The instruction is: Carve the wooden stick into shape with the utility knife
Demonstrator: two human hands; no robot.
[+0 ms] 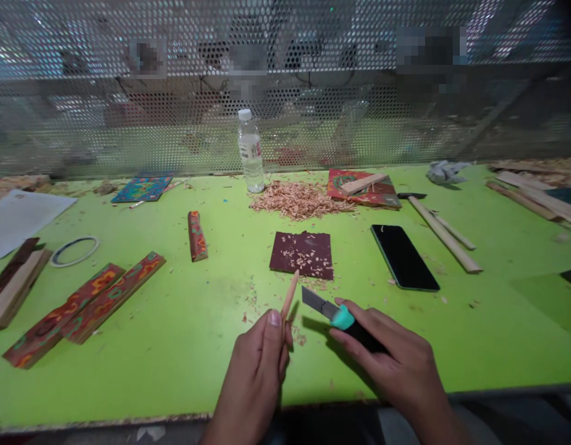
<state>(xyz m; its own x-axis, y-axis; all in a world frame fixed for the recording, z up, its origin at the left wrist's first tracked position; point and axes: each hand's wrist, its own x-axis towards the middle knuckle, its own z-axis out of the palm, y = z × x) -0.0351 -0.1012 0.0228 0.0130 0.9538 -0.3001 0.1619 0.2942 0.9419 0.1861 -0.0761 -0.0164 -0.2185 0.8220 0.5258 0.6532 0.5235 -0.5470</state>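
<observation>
My left hand [262,358] is closed around a slim wooden stick [290,295], whose tapered tip points up and away from me. In my right hand [392,352] is a utility knife [343,318] with a black and teal handle. Its blade extends toward the stick, with a small gap between them. Just beyond the stick's tip lies a dark maroon sheet [300,252], which looks like sandpaper, sprinkled with wood shavings. A heap of shavings [299,201] sits farther back. The lower part of the stick is hidden inside my left fist.
A black phone [405,256] and a wooden-handled hammer [445,235] lie to the right. Painted wood strips [114,296] and a tape roll [75,251] are at left. A water bottle [251,154] stands before the perforated metal screen [183,123] across the green table [174,377].
</observation>
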